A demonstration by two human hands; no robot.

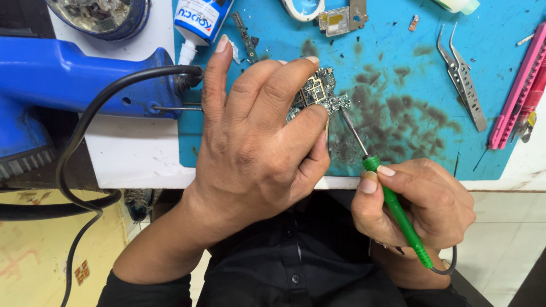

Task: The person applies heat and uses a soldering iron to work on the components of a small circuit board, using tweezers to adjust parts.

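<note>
At the middle of the blue work mat (398, 51), your left hand (256, 136) lies over a small green circuit board (318, 94), fingers spread and curled down on it; the thumb and forefinger pinch its near edge, so the hand is holding the board against the mat. Most of the board is hidden under your fingers; only its right part shows, at about one o'clock from your knuckles.

Your right hand (415, 207), at five o'clock from the board, is closed around a green-handled soldering iron (395, 207), gripped like a pen between thumb and fingertips. Its thin metal tip points toward eleven o'clock and sits at the board's right edge; whether it actually touches, I cannot tell. A thin dark cord leaves the handle's rear end below your wrist.

The mat around the tip is stained with dark smudges. At three o'clock from the board, well apart, lie metal tweezers (463, 79), and beyond them, at the mat's right edge, a pink utility knife (520, 91). At nine o'clock sits a blue hot-air tool (74, 74) with a black cable (85, 131) looping down off the bench. At eleven o'clock a white and blue tube (199, 23) points its nozzle toward your forefinger. At twelve o'clock lies a small metal shield plate (341, 18).
</note>
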